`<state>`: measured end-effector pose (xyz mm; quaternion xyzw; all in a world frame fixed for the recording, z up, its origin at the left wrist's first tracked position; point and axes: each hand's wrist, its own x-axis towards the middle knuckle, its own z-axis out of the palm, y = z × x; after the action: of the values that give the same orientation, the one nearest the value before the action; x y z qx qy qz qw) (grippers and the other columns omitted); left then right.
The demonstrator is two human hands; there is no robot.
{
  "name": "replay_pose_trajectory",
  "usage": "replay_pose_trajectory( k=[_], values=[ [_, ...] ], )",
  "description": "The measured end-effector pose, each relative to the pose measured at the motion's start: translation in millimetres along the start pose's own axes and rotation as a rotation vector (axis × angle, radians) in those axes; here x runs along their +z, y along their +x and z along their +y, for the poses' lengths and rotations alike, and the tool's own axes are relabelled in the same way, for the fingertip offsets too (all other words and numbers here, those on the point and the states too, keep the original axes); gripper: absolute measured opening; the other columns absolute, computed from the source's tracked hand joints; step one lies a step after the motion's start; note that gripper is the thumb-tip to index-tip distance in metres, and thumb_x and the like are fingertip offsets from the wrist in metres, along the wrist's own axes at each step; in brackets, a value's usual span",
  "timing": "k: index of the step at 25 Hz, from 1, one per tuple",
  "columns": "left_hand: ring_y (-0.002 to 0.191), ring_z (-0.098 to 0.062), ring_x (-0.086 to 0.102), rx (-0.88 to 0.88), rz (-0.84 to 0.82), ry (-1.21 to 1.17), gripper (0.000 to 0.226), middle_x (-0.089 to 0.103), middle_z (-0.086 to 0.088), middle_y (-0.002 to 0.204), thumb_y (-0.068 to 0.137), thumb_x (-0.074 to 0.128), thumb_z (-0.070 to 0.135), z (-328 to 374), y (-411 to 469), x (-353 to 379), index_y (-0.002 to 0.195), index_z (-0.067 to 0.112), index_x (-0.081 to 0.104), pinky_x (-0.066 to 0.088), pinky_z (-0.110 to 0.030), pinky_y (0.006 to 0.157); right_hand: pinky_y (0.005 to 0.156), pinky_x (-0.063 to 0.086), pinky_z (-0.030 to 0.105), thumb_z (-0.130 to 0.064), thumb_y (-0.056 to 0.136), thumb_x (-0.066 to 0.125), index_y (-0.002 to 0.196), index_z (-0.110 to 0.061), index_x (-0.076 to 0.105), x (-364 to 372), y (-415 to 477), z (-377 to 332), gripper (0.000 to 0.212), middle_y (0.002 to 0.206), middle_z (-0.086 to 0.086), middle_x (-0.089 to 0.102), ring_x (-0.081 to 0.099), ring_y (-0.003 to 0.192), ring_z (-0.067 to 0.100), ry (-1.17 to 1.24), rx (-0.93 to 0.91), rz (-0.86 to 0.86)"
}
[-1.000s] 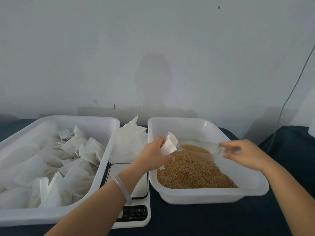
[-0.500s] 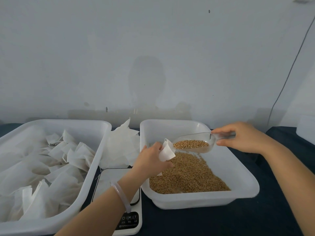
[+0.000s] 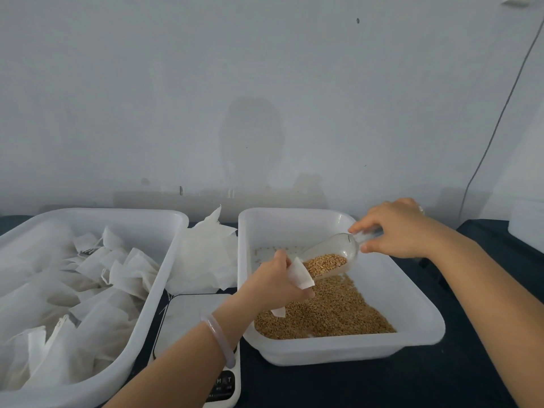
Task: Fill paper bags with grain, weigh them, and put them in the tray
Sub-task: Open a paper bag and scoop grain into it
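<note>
arms: we see our left forearm (image 3: 176,372) and right forearm (image 3: 485,290), both bare to the near edge | left wrist: we wear one smooth, rounded bangle (image 3: 219,340), pale translucent pink-white, just near of our left hand (image 3: 273,285) | right hand (image 3: 397,231): bare; small shiny glint at its far edge, which we cannot identify

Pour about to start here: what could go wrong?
1. The scoop looks wider than the opening of the bag, so grain may spill past it, though probably back into the tray below.
2. The left hand grips the limp bag alone; added weight might fold it or pull it loose.
</note>
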<state>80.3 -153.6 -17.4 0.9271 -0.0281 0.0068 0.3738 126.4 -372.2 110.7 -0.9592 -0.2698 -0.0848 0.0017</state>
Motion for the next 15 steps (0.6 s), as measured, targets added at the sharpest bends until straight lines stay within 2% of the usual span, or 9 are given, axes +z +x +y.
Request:
replay_pose_trajectory(
  k=[3,6,10,13,15],
  values=[
    [0.08,-0.007,0.056,-0.019,-0.009,-0.038,0.068,0.054,0.009,0.097,0.065,0.075,0.054,-0.7,-1.0,0.3,0.114,0.025,0.037,0.042,-0.02,0.057,0.083,0.012,0.023,-0.044,0.081,0.066,0.113,-0.048,0.059,2.0,2.1,0.3,0.033,0.085,-0.025,0.05,0.036,0.092,0.002,-0.047,-0.02,0.013],
    [0.087,-0.01,0.056,-0.024,-0.013,-0.022,0.073,0.053,0.008,0.103,0.067,0.073,0.055,0.1,-0.7,0.1,0.124,0.022,0.041,0.043,-0.021,0.062,0.081,0.011,0.022,-0.043,0.081,0.066,0.113,-0.047,0.059,4.5,2.3,1.0,0.033,0.08,-0.026,0.045,0.035,0.093,0.003,-0.045,-0.023,0.02],
    [0.074,-0.008,0.052,0.004,-0.015,-0.011,0.064,0.053,0.01,0.088,0.069,0.071,0.056,-0.5,-1.2,0.8,0.114,0.019,0.047,0.042,-0.024,0.06,0.086,0.013,0.022,-0.041,0.08,0.068,0.112,-0.046,0.061,6.4,0.5,2.5,0.033,0.087,-0.024,0.051,0.038,0.093,0.003,0.004,-0.011,0.015],
    [0.07,-0.006,0.052,0.019,-0.006,-0.035,0.056,0.052,0.011,0.084,0.068,0.072,0.055,-1.5,-2.5,0.6,0.106,0.024,0.044,0.041,-0.023,0.057,0.088,0.015,0.023,-0.038,0.081,0.068,0.112,-0.044,0.062,7.3,-1.9,5.0,0.033,0.103,-0.018,0.058,0.041,0.094,0.004,0.025,-0.006,0.024],
    [0.067,-0.006,0.052,0.03,-0.001,-0.048,0.053,0.052,0.011,0.082,0.068,0.072,0.055,-1.5,-2.9,0.5,0.102,0.026,0.043,0.041,-0.023,0.055,0.089,0.015,0.023,-0.038,0.081,0.068,0.113,-0.043,0.062,6.8,-3.0,6.8,0.033,0.103,-0.017,0.058,0.04,0.094,0.004,0.028,0.005,0.029]
  ],
)
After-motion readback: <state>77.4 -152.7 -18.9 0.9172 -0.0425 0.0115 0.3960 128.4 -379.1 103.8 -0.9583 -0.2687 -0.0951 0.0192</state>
